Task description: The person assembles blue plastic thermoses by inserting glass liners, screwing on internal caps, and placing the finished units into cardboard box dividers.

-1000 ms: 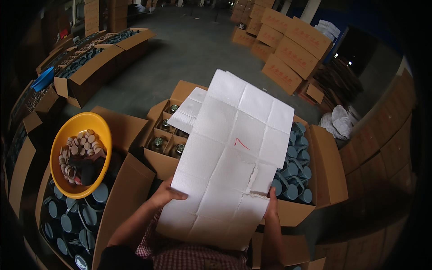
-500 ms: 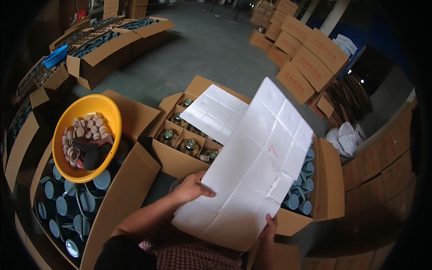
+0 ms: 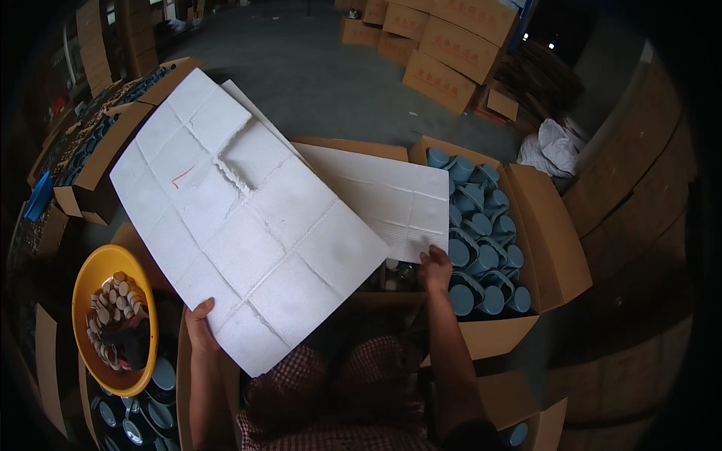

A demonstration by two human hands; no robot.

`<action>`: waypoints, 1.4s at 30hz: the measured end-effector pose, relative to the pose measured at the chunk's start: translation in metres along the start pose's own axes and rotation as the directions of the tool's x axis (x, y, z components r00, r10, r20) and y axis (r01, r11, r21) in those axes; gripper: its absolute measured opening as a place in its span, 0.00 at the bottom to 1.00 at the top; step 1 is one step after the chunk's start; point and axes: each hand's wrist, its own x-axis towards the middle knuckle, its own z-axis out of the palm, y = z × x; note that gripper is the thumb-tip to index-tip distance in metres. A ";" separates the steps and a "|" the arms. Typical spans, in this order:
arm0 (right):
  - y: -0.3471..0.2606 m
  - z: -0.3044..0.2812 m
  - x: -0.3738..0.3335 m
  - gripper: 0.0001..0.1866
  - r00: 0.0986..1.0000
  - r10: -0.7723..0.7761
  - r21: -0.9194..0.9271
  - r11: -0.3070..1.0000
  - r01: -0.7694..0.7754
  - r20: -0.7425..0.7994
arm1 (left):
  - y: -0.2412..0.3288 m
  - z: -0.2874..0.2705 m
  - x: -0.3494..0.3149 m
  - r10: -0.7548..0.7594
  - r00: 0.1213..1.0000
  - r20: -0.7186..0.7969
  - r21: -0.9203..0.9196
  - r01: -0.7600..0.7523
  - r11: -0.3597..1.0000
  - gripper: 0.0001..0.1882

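A large white foam sheet (image 3: 248, 225), with a red pen mark and a ragged tear, is held up tilted on the left. My left hand (image 3: 200, 327) is closed on its lower left edge, thumb on the face. A second white foam sheet (image 3: 402, 197), ribbed and creased, lies over the middle carton (image 3: 353, 147). Its lower right edge is pinched by my right hand (image 3: 436, 269). Part of another white sheet edge (image 3: 259, 113) shows behind the large one. Below the second sheet, glass jars (image 3: 398, 274) are partly visible; the sheets hide most of the carton.
An open carton (image 3: 538, 248) of grey-blue lidded cups (image 3: 481, 259) stands at right. At left, a yellow basin (image 3: 113, 259) of round wooden lids sits above another carton of cups (image 3: 113, 413). Stacked cartons (image 3: 451, 49) and a white sack (image 3: 553, 146) stand farther back.
The large sheet has swung left and turned, with my left hand moving down its edge. My right hand has left it and taken the second sheet, which now lies farther right.
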 end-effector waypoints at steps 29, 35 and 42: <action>-0.182 -0.069 -0.140 0.21 0.628 -0.756 0.261 0.654 0.710 0.185 | -0.045 -0.030 -0.016 -0.366 0.929 -0.059 0.183 0.371 0.910 0.33; -0.134 -0.022 -0.187 0.10 0.075 -0.737 0.086 0.178 0.980 0.671 | -0.046 -0.028 -0.014 -0.411 0.911 -0.034 0.014 0.412 0.911 0.23; -0.080 -0.016 -0.202 0.12 -0.053 -0.638 0.112 0.052 0.992 0.768 | -0.049 -0.039 -0.008 -0.415 0.909 0.025 -0.221 0.410 0.885 0.24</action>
